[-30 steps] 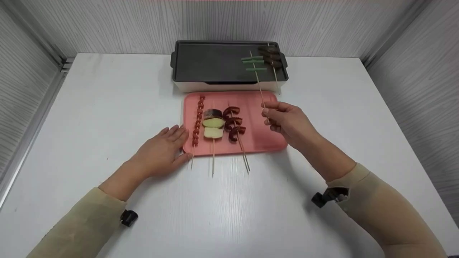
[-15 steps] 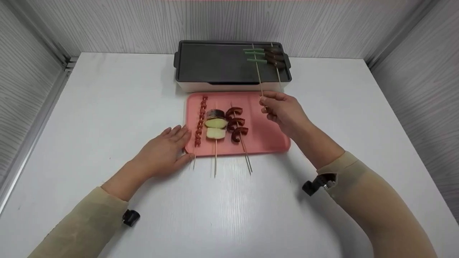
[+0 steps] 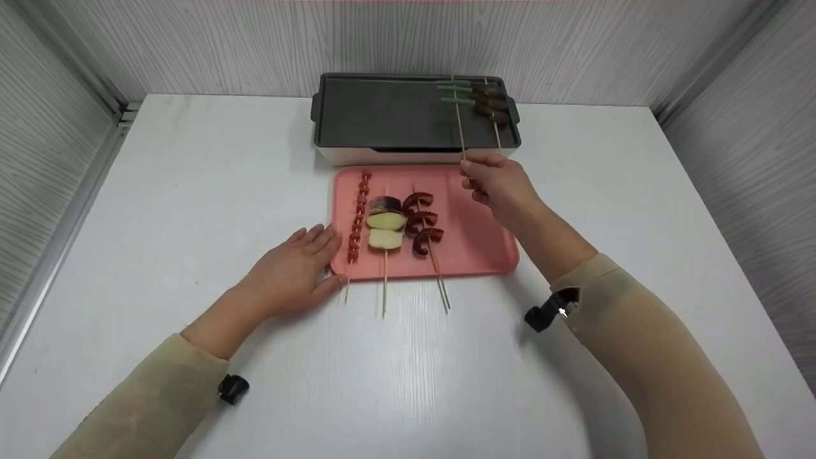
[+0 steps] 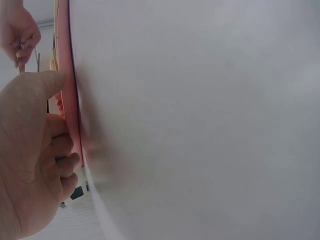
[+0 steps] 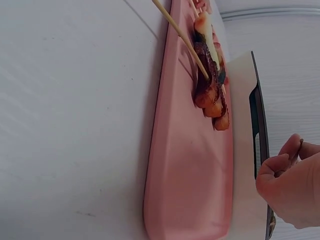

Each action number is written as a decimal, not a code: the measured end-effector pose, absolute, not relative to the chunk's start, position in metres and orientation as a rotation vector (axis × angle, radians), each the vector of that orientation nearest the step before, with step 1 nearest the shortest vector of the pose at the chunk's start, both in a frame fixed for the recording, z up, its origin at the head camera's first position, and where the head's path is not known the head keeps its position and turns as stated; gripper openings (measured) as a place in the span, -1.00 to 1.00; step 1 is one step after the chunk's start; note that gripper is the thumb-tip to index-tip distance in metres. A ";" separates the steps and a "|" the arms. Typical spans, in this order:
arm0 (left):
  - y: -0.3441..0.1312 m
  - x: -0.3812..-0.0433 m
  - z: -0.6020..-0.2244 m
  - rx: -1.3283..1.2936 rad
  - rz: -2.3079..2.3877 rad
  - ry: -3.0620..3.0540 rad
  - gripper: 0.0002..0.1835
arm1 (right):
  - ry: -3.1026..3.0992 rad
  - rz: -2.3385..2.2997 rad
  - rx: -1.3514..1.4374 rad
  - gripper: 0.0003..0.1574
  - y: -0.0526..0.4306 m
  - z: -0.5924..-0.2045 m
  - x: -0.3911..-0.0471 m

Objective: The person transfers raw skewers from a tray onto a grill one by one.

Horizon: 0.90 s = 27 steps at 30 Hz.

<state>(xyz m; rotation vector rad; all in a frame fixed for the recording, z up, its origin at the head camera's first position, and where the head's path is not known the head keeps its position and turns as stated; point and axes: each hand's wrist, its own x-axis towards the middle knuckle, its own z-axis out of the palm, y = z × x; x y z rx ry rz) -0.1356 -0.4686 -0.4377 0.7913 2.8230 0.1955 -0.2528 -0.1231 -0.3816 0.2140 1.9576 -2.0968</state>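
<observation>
My right hand (image 3: pixel 500 185) pinches the lower end of a skewer (image 3: pixel 459 127) threaded with green stalks (image 3: pixel 456 89). Those stalks lie over the right part of the black grill plate (image 3: pixel 382 115), left of a skewer of dark brown pieces (image 3: pixel 491 108). At the left rim of the pink tray (image 3: pixel 472 255) rests my left hand (image 3: pixel 290 274), fingers straight, thumb at the front corner. Three skewers lie on the tray: small red pieces (image 3: pixel 358 217), pale slices with a dark-skinned piece (image 3: pixel 386 223), and reddish-brown curled pieces (image 3: pixel 422 223). The right wrist view shows the pinching fingers (image 5: pixel 272 172) beside the grill.
The grill's pale base (image 3: pixel 350 155) stands directly behind the tray on a white table (image 3: pixel 287 382). Handles of the tray's skewers stick out over its front edge. Grey wood-grain panels (image 3: pixel 242 44) close off the back and sides.
My right hand has moved forward, carrying the green-stalk skewer farther over the grill plate, toward its back edge. The left hand has stayed at the tray's rim.
</observation>
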 end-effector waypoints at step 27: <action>-0.471 -0.134 -0.439 0.793 0.229 2.826 -0.16 | 2.037 -2.013 0.322 -0.53 -0.138 -0.387 -0.282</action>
